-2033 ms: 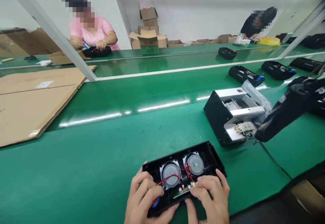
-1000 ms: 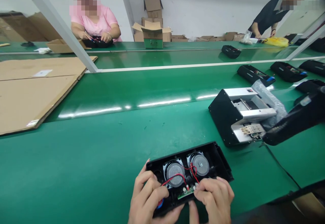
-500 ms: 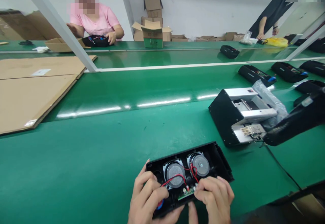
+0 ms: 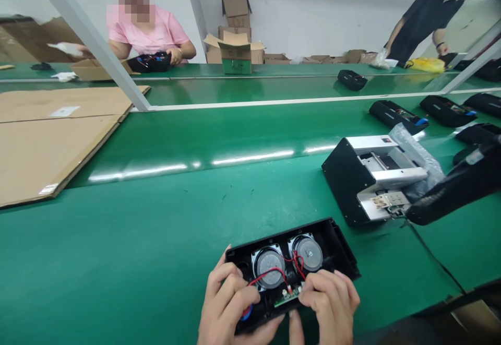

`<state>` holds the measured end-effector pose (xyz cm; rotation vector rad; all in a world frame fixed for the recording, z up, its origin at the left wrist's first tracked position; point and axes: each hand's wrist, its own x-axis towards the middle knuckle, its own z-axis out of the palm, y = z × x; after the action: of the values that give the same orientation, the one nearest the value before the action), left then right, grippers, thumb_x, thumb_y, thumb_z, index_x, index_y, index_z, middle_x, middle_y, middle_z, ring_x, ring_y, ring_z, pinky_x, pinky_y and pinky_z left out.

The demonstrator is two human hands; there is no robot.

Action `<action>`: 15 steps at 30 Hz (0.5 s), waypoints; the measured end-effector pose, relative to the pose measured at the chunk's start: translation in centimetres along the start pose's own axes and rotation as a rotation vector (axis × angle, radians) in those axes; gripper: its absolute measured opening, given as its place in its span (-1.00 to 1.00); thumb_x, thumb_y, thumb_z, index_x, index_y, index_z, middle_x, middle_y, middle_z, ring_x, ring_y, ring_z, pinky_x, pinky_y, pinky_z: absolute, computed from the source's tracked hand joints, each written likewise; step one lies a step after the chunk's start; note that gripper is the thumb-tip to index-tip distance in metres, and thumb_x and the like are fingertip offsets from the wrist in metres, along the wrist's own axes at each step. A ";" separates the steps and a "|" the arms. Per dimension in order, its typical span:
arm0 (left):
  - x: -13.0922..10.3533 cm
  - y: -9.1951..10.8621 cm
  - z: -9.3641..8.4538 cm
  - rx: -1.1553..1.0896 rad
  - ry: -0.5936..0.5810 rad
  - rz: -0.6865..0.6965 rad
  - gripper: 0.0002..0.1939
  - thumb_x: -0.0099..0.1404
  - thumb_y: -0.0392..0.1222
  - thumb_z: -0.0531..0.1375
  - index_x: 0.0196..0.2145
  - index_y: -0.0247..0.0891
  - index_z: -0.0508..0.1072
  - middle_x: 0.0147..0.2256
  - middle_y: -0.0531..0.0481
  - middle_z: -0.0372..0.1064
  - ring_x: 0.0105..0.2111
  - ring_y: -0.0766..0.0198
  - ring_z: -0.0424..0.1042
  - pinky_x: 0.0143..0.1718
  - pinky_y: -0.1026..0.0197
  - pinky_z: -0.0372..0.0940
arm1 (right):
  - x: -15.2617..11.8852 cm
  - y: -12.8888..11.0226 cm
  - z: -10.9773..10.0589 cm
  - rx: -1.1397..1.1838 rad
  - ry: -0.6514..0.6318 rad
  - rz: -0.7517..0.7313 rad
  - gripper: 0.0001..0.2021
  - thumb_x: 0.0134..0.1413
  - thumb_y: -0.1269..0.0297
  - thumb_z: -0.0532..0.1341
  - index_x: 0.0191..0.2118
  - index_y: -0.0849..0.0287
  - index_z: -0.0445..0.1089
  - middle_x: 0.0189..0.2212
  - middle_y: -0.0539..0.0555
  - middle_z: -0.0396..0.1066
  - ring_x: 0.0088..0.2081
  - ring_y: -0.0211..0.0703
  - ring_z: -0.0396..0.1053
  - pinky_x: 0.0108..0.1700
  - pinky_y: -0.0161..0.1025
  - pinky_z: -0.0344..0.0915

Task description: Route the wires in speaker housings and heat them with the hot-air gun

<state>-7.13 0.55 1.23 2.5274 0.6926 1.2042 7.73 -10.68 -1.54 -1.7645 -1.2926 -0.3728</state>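
Note:
A black speaker housing (image 4: 332, 246) lies open side up and tilted on the bench in front of me. Inside sit two round speaker drivers (image 4: 311, 254) with red wires (image 4: 276, 270), and a green circuit board (image 4: 285, 299) along the near wall. My left hand (image 4: 230, 303) is closed around the housing's left end, its fingertips beside a blue and red part (image 4: 246, 312). My right hand (image 4: 329, 300) is closed, fingertips pinched at the right end of the board where a red wire ends. Those fingers hide the wire's end. One digit presses against the housing's near outer side.
A black and silver machine (image 4: 352, 183) stands right of the housing, with a cable (image 4: 436, 261). More black housings (image 4: 397, 115) lie at the back right. Flattened cardboard (image 4: 58, 152) covers the left. Across a white rail (image 4: 254, 103), two people work near cartons (image 4: 235, 52).
My hands and the housing barely move. Across the bench, the person in pink now lifts something white at the left; the person in dark clothing has shifted their arms.

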 end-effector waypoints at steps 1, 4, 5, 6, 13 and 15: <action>0.0 0.0 0.0 -0.002 0.003 0.000 -0.77 0.35 -0.18 0.41 -0.28 -0.13 0.38 -0.47 0.10 0.36 -0.20 0.14 0.30 0.37 0.00 0.18 | 0.0 0.0 0.0 -0.001 0.000 -0.001 -0.85 0.20 0.53 0.18 -0.28 0.11 0.29 -0.32 0.07 0.41 -0.14 0.03 0.39 0.15 0.25 0.13; -0.3 0.0 0.1 -0.009 0.001 -0.014 -0.74 0.34 -0.16 0.42 -0.28 -0.12 0.37 -0.47 0.12 0.35 -0.20 0.15 0.29 0.37 0.03 0.17 | 0.0 0.1 -0.1 -0.001 -0.011 -0.005 -0.84 0.21 0.54 0.17 -0.28 0.11 0.28 -0.32 0.06 0.41 -0.13 0.01 0.39 0.15 0.23 0.14; -0.5 -0.1 0.2 -0.018 0.005 -0.025 -0.74 0.33 -0.16 0.43 -0.28 -0.13 0.38 -0.46 0.11 0.35 -0.19 0.14 0.30 0.36 0.03 0.18 | 0.0 0.1 -0.1 -0.001 -0.015 -0.008 -0.84 0.21 0.54 0.17 -0.28 0.11 0.27 -0.31 0.06 0.41 -0.13 0.00 0.39 0.15 0.22 0.14; -0.8 -0.1 0.4 -0.030 0.010 -0.033 -0.73 0.33 -0.16 0.44 -0.27 -0.13 0.38 -0.45 0.11 0.35 -0.17 0.14 0.30 0.35 0.03 0.18 | 0.0 0.2 -0.2 0.000 -0.019 -0.012 -0.84 0.20 0.54 0.17 -0.28 0.12 0.27 -0.31 0.06 0.41 -0.13 0.00 0.39 0.15 0.21 0.15; -1.7 -0.5 0.6 -0.035 -0.019 -0.100 -0.72 0.33 -0.11 0.44 -0.23 -0.11 0.37 -0.39 0.08 0.36 -0.12 0.10 0.31 0.28 -0.02 0.28 | 0.1 0.3 -0.1 0.009 -0.040 -0.029 -0.86 0.24 0.52 0.16 -0.24 0.10 0.33 -0.31 0.08 0.43 -0.12 0.02 0.40 0.18 0.23 0.15; -1.0 -0.9 0.1 -0.010 -0.046 -0.069 -0.69 0.30 -0.08 0.46 -0.22 -0.11 0.39 -0.37 0.08 0.38 -0.11 0.10 0.35 0.30 -0.04 0.28 | 0.3 0.2 -0.2 0.028 -0.023 -0.025 -0.83 0.26 0.53 0.18 -0.16 0.09 0.38 -0.23 0.10 0.45 -0.07 0.04 0.43 0.22 0.25 0.18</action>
<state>-7.86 0.75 0.10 2.4933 0.7535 1.1203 8.09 -10.66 -1.35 -1.7352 -1.3307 -0.3478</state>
